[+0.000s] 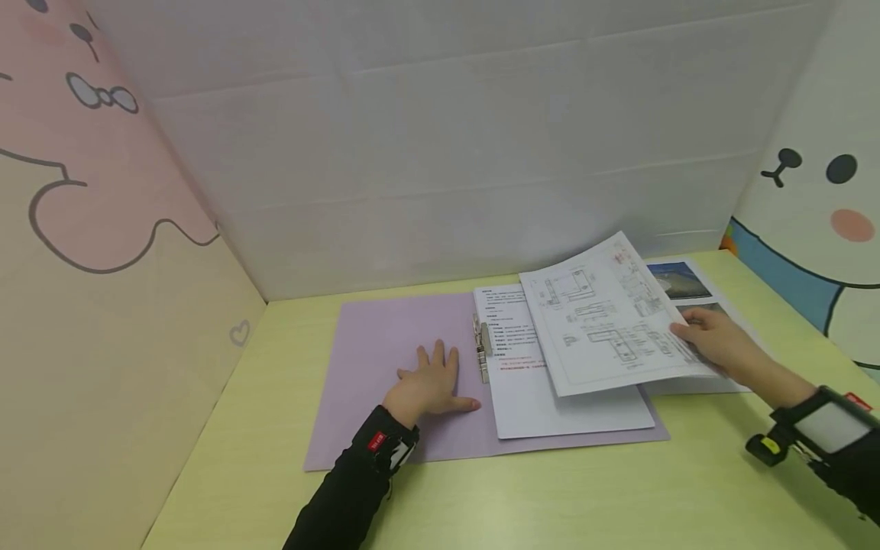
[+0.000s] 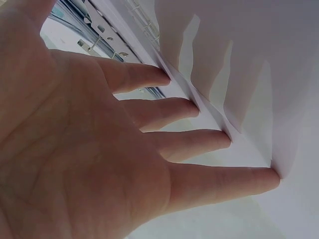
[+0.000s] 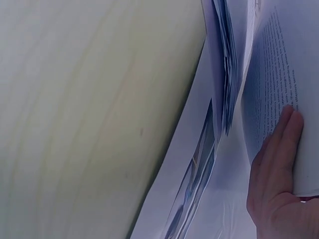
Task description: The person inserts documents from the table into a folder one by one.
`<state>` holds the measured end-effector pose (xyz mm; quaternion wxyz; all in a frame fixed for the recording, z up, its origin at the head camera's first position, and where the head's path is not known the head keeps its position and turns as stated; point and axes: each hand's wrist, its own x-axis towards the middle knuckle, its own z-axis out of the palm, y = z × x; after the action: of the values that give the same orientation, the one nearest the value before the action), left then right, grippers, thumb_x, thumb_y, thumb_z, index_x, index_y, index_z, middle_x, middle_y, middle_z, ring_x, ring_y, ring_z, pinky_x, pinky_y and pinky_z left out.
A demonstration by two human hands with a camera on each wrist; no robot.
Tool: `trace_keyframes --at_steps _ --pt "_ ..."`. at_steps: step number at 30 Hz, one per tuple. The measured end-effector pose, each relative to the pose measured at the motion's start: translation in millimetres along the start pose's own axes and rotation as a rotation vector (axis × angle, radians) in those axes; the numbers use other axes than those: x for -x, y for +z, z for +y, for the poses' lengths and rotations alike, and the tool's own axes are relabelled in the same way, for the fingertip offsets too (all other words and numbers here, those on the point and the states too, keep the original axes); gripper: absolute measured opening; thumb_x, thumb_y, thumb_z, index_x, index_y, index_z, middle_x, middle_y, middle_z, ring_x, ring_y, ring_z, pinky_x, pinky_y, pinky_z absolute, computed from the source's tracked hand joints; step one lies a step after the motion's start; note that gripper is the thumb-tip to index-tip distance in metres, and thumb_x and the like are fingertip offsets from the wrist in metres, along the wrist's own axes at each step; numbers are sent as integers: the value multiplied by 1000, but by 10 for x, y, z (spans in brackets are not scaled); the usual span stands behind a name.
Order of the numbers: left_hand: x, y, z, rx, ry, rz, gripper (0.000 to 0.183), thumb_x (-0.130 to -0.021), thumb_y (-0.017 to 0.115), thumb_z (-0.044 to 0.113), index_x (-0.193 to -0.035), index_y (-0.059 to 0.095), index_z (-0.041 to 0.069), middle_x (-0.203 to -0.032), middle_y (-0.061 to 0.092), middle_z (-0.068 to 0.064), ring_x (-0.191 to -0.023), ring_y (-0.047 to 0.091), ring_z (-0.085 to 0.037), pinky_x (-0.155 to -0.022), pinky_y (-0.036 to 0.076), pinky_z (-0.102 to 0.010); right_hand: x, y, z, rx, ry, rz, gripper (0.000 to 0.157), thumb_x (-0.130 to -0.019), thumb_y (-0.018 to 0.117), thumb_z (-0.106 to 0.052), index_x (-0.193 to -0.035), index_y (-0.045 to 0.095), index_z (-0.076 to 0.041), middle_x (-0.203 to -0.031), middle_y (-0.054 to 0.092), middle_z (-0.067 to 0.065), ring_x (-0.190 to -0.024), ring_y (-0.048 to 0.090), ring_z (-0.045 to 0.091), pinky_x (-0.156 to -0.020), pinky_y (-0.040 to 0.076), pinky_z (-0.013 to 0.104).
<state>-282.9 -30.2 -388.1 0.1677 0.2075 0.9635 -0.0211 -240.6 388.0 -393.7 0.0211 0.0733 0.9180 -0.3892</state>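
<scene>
A purple folder (image 1: pixel 381 328) lies spread on the table, with a metal lever clip (image 1: pixel 481 347) along its middle. My left hand (image 1: pixel 428 388) rests on the folder's left cover, fingers spread and straight; its palm (image 2: pixel 99 159) fills much of the left wrist view. Printed pages (image 1: pixel 529 405) lie on the folder's right side. Above them, tilted and lifted, is a sheet of technical drawings (image 1: pixel 598 321), whose right edge my right hand (image 1: pixel 722 344) pinches. Printed text (image 3: pixel 274 74) shows on its underside in the right wrist view; whether it is one sheet or more, I cannot tell.
A sheet with colour photos (image 1: pixel 681 279) lies on the table right of the folder, partly beneath the drawings. The pale yellow table (image 1: pixel 536 496) meets a white back wall (image 1: pixel 447 153), with cartoon-printed panels on both sides.
</scene>
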Motion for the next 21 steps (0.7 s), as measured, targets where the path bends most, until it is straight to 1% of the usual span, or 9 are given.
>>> trace_keyframes --at_steps 6,11,14,21 --pt "20 -18 8 -2 -1 0 109 -71 53 73 -149 18 6 -153 12 -23 -134 10 -48 -86 30 -76 13 70 -114 -22 -18 -17 49 -97 42 -28 -118 43 15 -88 56 16 -71 49 17 -60 39 30" --pt "35 -34 14 6 1 -5 108 -72 54 72 -149 18 5 -153 11 -23 -134 10 -48 -86 30 -77 9 144 -161 -26 -32 -34 42 -97 42 -27 -115 46 12 -84 56 12 -69 50 17 -59 39 30" --pt "40 -38 16 9 2 -7 108 -72 54 72 -149 18 5 -153 11 -23 -134 9 -48 -86 29 -77 5 184 -184 -30 -39 -32 42 -97 42 -27 -114 46 11 -83 55 11 -68 50 16 -58 40 29" --pt "36 -31 15 15 -3 -12 108 -72 53 72 -149 17 6 -154 10 -23 -134 8 -48 -87 28 -77 28 265 -285 -48 -22 -37 45 -96 43 -31 -117 45 9 -88 57 16 -68 53 17 -56 43 29"
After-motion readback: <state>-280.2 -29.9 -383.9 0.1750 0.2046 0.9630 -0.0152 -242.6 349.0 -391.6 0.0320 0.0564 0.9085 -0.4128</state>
